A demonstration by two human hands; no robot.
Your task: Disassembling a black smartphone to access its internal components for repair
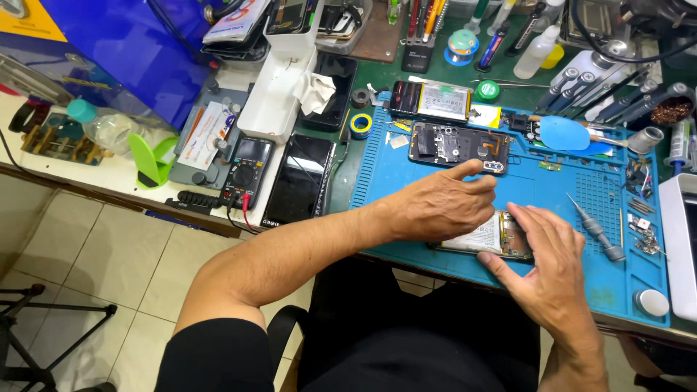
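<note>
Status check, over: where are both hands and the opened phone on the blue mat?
Left hand over opened phone, fingers spread. Right hand steadying its near edge. Screwdriver loose beside it on blue mat; nothing blocking.

Opened phone (485,240) on mat (552,196), screwdriver (597,229) right.
</note>
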